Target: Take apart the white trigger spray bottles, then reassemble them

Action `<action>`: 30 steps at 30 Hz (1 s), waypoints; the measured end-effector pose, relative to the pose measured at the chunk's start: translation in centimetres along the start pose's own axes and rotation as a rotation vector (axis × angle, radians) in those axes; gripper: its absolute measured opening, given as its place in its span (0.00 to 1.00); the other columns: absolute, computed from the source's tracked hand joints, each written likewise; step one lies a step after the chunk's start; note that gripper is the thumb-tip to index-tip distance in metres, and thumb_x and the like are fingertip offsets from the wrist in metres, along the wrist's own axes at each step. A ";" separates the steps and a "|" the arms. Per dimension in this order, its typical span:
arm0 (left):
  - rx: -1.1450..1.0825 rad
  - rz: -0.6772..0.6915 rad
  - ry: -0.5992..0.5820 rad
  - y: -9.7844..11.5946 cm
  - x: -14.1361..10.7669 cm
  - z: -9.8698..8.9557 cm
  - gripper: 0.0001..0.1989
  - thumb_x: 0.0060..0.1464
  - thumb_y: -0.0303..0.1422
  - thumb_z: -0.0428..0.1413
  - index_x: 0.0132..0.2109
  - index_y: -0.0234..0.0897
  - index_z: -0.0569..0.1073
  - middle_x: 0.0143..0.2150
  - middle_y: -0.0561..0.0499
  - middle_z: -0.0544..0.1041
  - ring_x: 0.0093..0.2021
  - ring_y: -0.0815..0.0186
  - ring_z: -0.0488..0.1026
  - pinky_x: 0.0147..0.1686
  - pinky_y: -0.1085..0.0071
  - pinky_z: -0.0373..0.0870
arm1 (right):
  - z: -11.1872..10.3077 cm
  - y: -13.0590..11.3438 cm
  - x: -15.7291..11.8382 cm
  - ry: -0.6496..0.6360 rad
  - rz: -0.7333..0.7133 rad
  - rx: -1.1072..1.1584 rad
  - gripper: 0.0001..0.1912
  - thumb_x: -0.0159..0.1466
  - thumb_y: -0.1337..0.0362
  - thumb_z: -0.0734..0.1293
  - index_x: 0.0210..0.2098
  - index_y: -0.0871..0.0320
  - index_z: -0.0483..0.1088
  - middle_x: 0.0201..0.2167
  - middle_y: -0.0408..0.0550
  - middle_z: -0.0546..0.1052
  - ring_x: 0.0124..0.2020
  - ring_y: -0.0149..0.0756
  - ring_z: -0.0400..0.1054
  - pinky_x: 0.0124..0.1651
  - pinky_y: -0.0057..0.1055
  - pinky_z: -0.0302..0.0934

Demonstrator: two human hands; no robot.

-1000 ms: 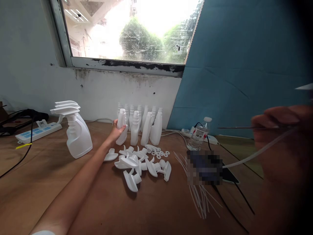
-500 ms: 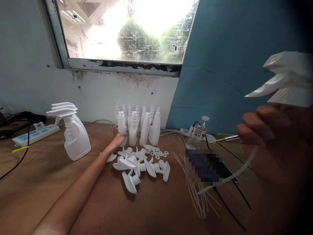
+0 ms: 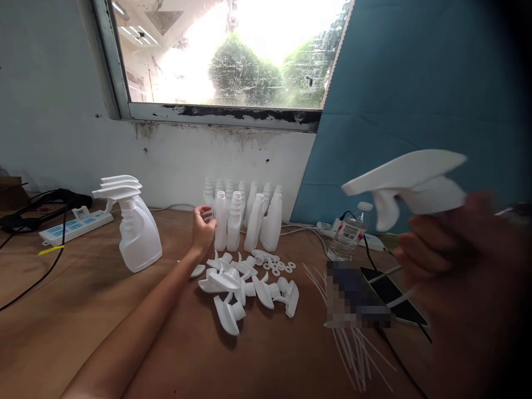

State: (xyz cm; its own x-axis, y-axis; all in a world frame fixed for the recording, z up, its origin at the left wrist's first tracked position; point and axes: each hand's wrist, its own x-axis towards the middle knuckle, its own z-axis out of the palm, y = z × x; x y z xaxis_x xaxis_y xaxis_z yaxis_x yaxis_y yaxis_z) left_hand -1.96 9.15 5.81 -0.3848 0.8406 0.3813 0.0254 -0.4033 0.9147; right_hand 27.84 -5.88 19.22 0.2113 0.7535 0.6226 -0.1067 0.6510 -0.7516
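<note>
My right hand (image 3: 428, 249) is closed around the neck of a white trigger sprayer (image 3: 415, 177), raised at the right with its nozzle pointing left. Part of a thin tube (image 3: 399, 299) shows by that hand. At the left end of the white bottles (image 3: 251, 227), my left hand (image 3: 203, 230) is open, fingers parted and slightly curled. It is right beside the nearest bottle (image 3: 220, 221); whether it touches is unclear. Several loose trigger sprayers (image 3: 228, 316) lie in front of the bottles, with small white rings (image 3: 276, 267) behind them.
Assembled spray bottles (image 3: 139, 238) stand in a row at the left, near a power strip (image 3: 77, 227). To the right are a clear water bottle (image 3: 348, 233), thin white tubes (image 3: 353, 360) and a dark flat device (image 3: 409, 307). Cables run along the wall.
My left hand has loosened from the leftmost front bottle, which stands slightly closer to its neighbour. The sprayer in my right hand has come down and left, turning to show its side.
</note>
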 end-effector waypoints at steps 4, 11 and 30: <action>-0.237 0.024 -0.321 7.9 -3.5 0.3 0.15 0.53 0.33 0.52 0.49 0.37 0.63 0.48 0.45 0.71 0.44 0.63 0.73 0.48 0.63 0.71 | 3.1 1.7 -1.6 -0.204 0.213 0.161 0.21 0.56 0.59 0.72 0.17 0.55 0.57 0.14 0.34 0.45 0.12 0.22 0.36 0.12 0.26 0.29; -0.111 -0.033 -0.748 14.6 -10.1 0.2 0.18 0.55 0.42 0.57 0.47 0.34 0.72 0.30 0.49 0.75 0.30 0.66 0.74 0.31 0.71 0.73 | 5.7 4.2 -3.0 -0.612 0.479 -0.090 0.19 0.59 0.54 0.70 0.45 0.58 0.69 0.16 0.34 0.58 0.15 0.22 0.49 0.16 0.22 0.44; -0.047 -0.004 -0.725 15.8 -12.0 0.0 0.14 0.59 0.44 0.53 0.41 0.36 0.69 0.23 0.52 0.74 0.23 0.68 0.72 0.22 0.76 0.67 | 6.5 0.9 -5.0 -0.584 -0.096 -0.502 0.21 0.65 0.60 0.63 0.16 0.58 0.62 0.13 0.37 0.48 0.16 0.23 0.42 0.17 0.26 0.38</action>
State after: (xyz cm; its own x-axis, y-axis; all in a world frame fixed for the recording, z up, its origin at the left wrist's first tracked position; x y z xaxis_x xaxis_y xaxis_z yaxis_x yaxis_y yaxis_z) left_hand 3.03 -7.33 15.64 0.3237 0.8641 0.3856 -0.0205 -0.4010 0.9158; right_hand 20.36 -8.46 16.86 -0.3640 0.7129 0.5994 0.3685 0.7013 -0.6102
